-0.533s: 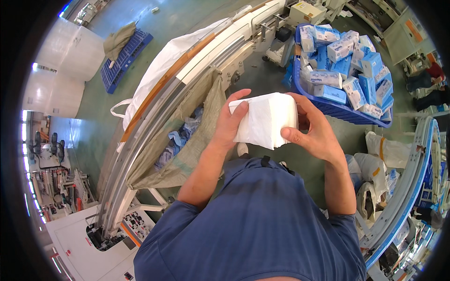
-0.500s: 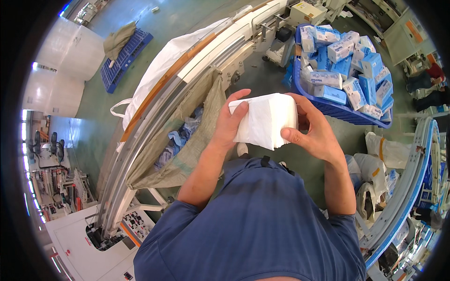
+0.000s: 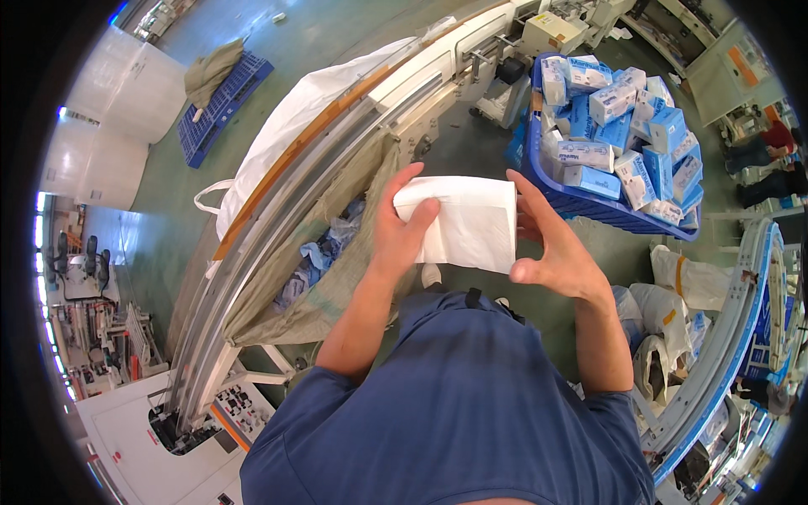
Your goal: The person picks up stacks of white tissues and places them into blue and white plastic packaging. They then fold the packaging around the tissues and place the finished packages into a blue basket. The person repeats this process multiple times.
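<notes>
Folded white tissue stack (image 3: pixel 467 227) sits between my two grips: the left grip (image 3: pixel 399 231) pinches it, thumb in front, while the right grip (image 3: pixel 557 252) curves wide around its far edge, thumb contact unclear. Beyond the right grip stands one blue basket (image 3: pixel 534 153), its overlapping packs (image 3: pixel 616 101) too many for me to count; one open sack (image 3: pixel 341 279) hangs beside the left.

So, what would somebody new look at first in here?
Probably the white paper stack, bright in the middle, in the person's left grip. Next, the blue basket at upper right, heaped with blue-and-white packs. Then maybe the greenish sack left of the middle, with bluish scraps inside.
</notes>
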{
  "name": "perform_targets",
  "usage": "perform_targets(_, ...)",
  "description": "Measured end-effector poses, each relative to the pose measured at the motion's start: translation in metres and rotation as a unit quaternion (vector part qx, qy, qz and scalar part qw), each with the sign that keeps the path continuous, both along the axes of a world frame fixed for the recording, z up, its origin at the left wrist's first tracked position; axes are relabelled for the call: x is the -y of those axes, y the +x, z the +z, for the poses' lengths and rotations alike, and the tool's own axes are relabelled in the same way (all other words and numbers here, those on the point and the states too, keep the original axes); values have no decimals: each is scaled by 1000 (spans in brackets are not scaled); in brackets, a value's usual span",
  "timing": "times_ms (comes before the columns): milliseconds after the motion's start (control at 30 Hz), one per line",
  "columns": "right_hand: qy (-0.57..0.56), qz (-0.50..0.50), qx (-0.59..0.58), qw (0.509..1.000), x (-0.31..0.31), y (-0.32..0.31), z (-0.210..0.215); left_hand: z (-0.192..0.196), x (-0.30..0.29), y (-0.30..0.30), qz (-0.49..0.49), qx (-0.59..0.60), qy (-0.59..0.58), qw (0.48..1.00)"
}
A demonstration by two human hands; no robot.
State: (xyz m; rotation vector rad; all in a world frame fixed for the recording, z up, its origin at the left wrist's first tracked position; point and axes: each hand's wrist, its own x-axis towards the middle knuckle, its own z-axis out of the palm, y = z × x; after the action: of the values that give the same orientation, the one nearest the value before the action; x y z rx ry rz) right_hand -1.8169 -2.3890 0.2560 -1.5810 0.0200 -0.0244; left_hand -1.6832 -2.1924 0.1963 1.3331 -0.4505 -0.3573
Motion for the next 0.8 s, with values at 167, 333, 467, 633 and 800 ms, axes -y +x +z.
perform_targets(167, -34, -40, -4, 999, -6, 7, 3, 14, -4, -4, 23, 105, 4, 994)
perform_targets(333, -25, -47, 19, 998, -6, 13, -2, 15, -10, -4, 1, 140, -40, 989)
perform_targets(467, -35, -43, 26, 998, -7, 19, -2, 13, -13, 1, -27, 132, -64, 989)
perform_targets(633, -75, -41, 38, 996, -7, 28, -1, 17, -15, 9, -58, 102, -116, 986)
perform_targets(800, -105, -19, 61, 992, -9, 49, -6, 5, -29, 18, -73, 72, -77, 992)
